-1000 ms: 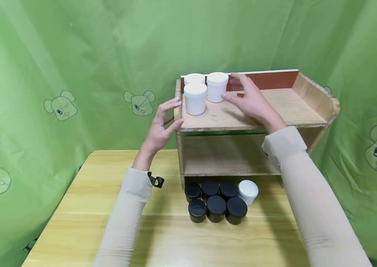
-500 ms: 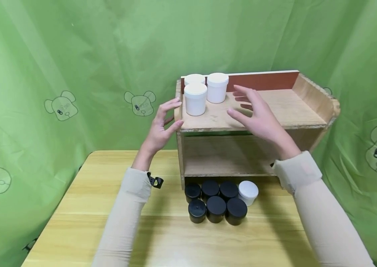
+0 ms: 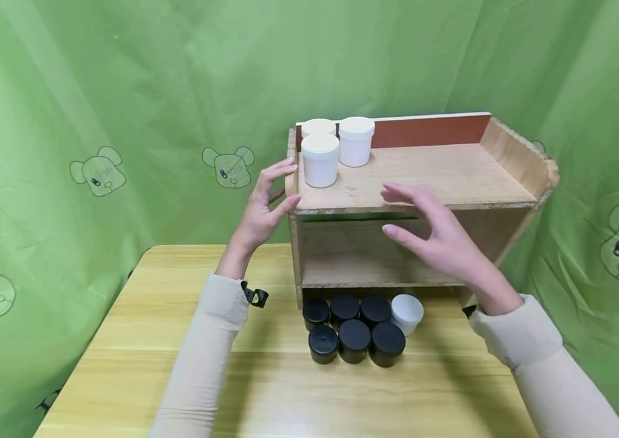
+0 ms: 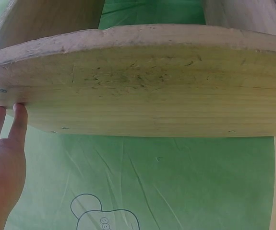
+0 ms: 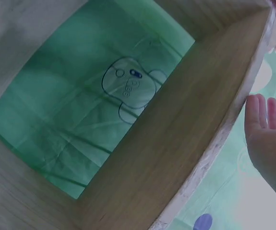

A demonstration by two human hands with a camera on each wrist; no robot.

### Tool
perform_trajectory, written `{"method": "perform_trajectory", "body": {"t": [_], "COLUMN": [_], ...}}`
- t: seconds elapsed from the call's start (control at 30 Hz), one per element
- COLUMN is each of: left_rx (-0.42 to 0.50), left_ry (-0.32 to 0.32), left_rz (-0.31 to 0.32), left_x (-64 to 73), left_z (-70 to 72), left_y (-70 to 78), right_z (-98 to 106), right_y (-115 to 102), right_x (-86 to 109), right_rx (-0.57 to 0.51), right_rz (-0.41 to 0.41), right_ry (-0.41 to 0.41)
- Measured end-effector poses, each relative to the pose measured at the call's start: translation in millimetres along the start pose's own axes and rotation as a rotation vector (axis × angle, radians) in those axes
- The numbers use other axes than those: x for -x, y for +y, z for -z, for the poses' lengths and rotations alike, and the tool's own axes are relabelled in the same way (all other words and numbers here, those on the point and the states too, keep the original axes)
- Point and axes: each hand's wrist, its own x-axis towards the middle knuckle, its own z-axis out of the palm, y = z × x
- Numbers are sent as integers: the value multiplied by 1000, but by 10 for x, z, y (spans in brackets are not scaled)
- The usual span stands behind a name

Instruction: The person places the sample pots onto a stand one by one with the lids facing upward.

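Observation:
My left hand (image 3: 258, 216) rests against the left side panel of a wooden shelf (image 3: 435, 173). In the left wrist view its extended fingers (image 4: 18, 122) touch the panel's outer face. My right hand (image 3: 437, 237) hovers before the top board's front edge, fingers extended, thumb apart, holding nothing. Three white lidded jars stand upright at the top board's left end: a front jar (image 3: 320, 164), a back-right jar (image 3: 356, 143) and a back-left jar (image 3: 318, 126), partly hidden. Below, several black lidded jars (image 3: 354, 337) stand in two rows beside another white jar (image 3: 406, 313).
Underneath the top board runs a lower board (image 3: 375, 258). The shelf's right side panel (image 3: 523, 155) and red back strip (image 3: 430, 131) border the top. It stands on a wooden table (image 3: 178, 316), with a green curtain (image 3: 188, 79) behind and around.
My right hand has left the back-right white jar and moved down and toward me, past the top board's front edge. My left hand and the jars have stayed in place.

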Motion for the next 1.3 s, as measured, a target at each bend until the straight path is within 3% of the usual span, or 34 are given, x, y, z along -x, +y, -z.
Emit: {"method": "perform_trajectory", "body": {"t": [0.2,0.47,0.67,0.97,1.3], "left_rx": [1,-6,-13,9,-4], "left_ry": [-6,16,19,5,3], "left_rz": [6,25,39,7,1], "left_x": [12,-24,-31,0,1], "left_z": [18,13,16,11,-3], "left_y": [8,21,42,-23,-19], "right_z": [-111,-229,-295,-326,-438], "right_y": [14,186,421,814,1228], "right_x": [250,528,814,1276,1559], "right_rx": [19,54,40,66,29], "right_rz": [16,-5,-103,-180,-244], "right_ry": [-46,-98,-127,-105,-103]}}
